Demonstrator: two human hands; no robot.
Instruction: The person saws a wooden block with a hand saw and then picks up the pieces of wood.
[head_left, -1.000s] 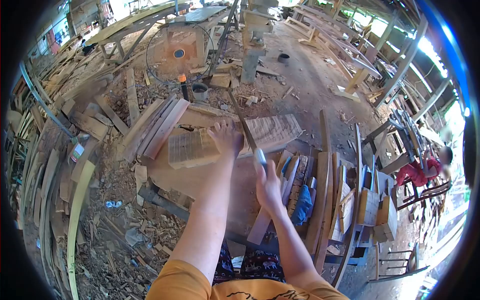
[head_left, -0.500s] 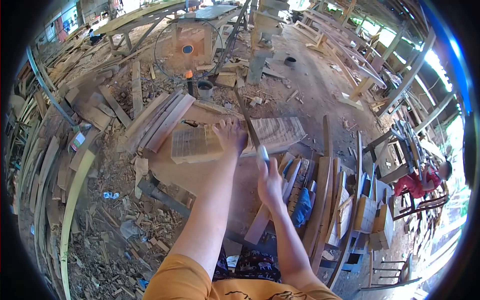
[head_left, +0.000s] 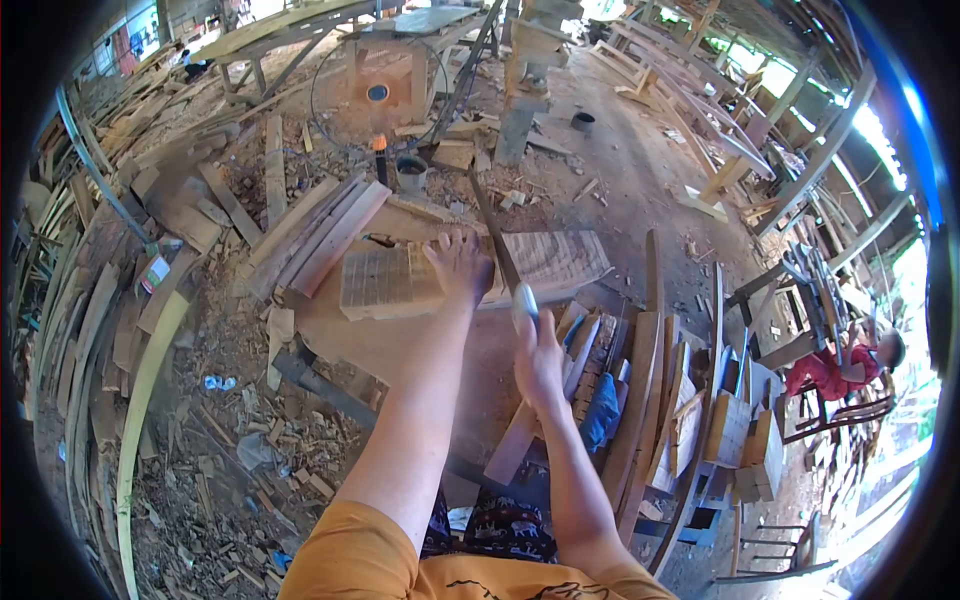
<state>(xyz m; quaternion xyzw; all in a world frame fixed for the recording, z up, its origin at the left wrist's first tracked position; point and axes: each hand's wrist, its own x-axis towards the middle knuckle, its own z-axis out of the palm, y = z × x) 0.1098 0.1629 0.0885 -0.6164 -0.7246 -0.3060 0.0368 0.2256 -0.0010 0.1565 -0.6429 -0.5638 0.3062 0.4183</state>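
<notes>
A thick plank with rough grain lies across a wooden bench top in front of me. My left hand rests on the plank's upper face near its middle, fingers spread and pointing away. Just right of it, the long narrow blade of a handsaw crosses the plank, its tip reaching past the far edge. My right hand is wrapped around the saw's pale handle, on the near side of the plank. Whether the teeth have cut into the wood cannot be made out.
Stacked boards lie left of the plank. Beside my right arm are upright timber pieces and a blue cloth. A round fan stands ahead, near a bucket. A person in red sits at far right.
The view has shifted very slightly. Both hands and the saw keep nearly the same place on the plank. At far right, the person in red has changed posture a little.
</notes>
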